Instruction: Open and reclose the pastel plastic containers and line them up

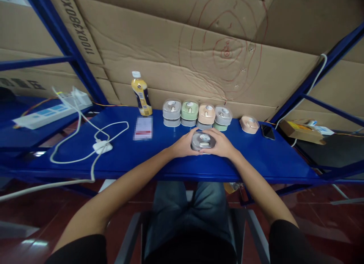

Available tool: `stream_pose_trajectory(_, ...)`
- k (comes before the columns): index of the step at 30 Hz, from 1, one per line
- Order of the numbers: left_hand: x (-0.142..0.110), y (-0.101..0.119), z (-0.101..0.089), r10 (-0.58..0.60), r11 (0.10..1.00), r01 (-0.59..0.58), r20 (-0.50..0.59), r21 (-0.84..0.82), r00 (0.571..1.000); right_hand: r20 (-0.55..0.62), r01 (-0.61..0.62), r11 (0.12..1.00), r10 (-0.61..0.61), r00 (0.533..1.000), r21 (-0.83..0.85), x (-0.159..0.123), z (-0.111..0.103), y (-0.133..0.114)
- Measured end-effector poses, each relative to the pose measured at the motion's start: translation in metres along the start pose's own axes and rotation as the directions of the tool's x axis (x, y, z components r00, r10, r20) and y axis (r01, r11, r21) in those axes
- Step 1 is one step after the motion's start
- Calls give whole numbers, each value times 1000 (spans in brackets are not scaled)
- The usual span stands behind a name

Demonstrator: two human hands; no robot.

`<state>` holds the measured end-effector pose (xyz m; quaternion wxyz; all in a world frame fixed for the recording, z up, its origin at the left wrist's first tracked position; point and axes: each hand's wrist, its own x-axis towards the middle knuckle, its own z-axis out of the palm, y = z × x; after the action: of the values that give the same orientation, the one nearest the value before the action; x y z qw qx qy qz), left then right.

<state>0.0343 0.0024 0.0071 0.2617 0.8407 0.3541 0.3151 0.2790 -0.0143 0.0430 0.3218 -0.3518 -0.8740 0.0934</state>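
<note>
A small grey box with a clear lid (pixel 203 140) is held between my two hands, low over the blue table near its front part. My left hand (pixel 185 144) wraps round its left side, and my right hand (pixel 219 143) closes on its right side. A pale oval piece and a round sticker show on its top. Just beyond stand stacked boxes of the same kind: a grey stack (pixel 172 113), a green-topped stack (pixel 189 113), a peach-topped stack (pixel 206 115) and a grey-topped stack with green below (pixel 223 117). The box's underside is hidden.
A single peach box (pixel 249 124) and a phone (pixel 268 132) lie to the right. At the left are a yellow drink bottle (pixel 141 94), a blurred card (pixel 143 128) and a white charger with cable (pixel 102 146). Cardboard (pixel 159 40) walls the back.
</note>
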Motion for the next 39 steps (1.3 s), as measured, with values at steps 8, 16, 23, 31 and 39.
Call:
stream_pose_trajectory(8, 3, -4, 1, -74, 997, 74, 6, -28, 997, 37, -41, 999, 42, 998, -33, 4, 7, 1)
stream_pose_trajectory(16, 3, -8, 1, -62, 998, 63, 3, -20, 998, 53, -68, 996, 71, 996, -53, 3, 12, 5)
stream_pose_trajectory(23, 0, -9, -1, -51, 999, 51, 19, 10, 998, 159, -46, 980, 78, 984, -196, -36, -8, -8)
stream_pose_trajectory(31, 2, -12, 0, -33, 997, 32, 13, 69, 999, -271, -583, 574, 539, 798, -576, -111, -43, -8)
stream_pose_trajectory(39, 3, -13, 0, -23, 996, 22, 17, 84, 1000, -372, -704, 461, 619, 692, -541, -63, -50, 63)
